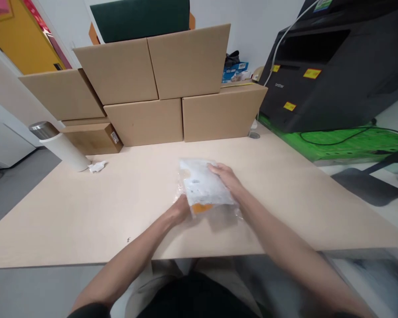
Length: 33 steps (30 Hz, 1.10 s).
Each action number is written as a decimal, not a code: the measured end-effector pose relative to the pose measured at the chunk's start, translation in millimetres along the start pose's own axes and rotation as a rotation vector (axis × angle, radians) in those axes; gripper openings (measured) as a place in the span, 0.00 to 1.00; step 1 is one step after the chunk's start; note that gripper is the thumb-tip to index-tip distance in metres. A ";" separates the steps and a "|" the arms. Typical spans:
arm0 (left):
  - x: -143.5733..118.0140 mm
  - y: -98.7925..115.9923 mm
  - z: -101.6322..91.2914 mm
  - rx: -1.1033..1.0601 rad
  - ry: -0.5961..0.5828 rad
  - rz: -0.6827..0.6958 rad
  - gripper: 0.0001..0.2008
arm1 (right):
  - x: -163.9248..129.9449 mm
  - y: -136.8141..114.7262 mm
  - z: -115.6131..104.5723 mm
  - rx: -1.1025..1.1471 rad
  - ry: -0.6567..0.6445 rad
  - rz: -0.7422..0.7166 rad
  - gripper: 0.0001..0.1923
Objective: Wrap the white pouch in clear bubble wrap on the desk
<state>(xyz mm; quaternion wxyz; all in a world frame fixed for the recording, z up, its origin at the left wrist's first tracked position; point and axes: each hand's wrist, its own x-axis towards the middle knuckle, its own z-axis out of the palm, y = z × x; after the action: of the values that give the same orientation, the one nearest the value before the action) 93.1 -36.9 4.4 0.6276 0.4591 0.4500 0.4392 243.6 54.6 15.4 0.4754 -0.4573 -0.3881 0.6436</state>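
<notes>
Head view: we look down on a pale wood-grain counter (86,212) that fills most of the frame. Near its middle lies a clear plastic packet (204,187) with white contents and an orange patch at its near end. Our left hand (179,211) grips the packet's near-left corner, fingers closed on it; our right hand (226,177) lies over its right edge, fingers curled on the plastic. Along the counter's far side we note stacked cardboard boxes (152,84), two rows high, with a dark green panel (139,20) behind. At far left stands a white cylinder with a metal top (58,143), a crumpled white scrap (97,166) just beside it. To the right, a black printer (334,66) sits on a green surface (348,145), with a black cable (338,140) looped across it. Grey floor shows at left.
</notes>
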 end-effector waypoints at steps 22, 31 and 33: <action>-5.3 6.1 -33.2 1.592 0.024 0.311 0.36 | 15.8 27.2 -17.2 -0.422 0.046 -0.318 0.27; -5.0 -6.2 -39.9 1.597 0.012 0.410 0.36 | 4.3 27.9 -47.6 -0.246 -0.362 -0.198 0.57; -4.8 -9.9 -45.1 1.541 -0.007 0.441 0.37 | 6.1 31.2 -51.6 -0.284 -0.334 -0.187 0.66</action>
<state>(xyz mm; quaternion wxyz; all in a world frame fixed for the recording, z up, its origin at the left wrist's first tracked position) 49.8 -35.3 -12.3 0.0342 0.8431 0.5237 0.1174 284.2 56.1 -29.6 0.3929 -0.3690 -0.5886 0.6025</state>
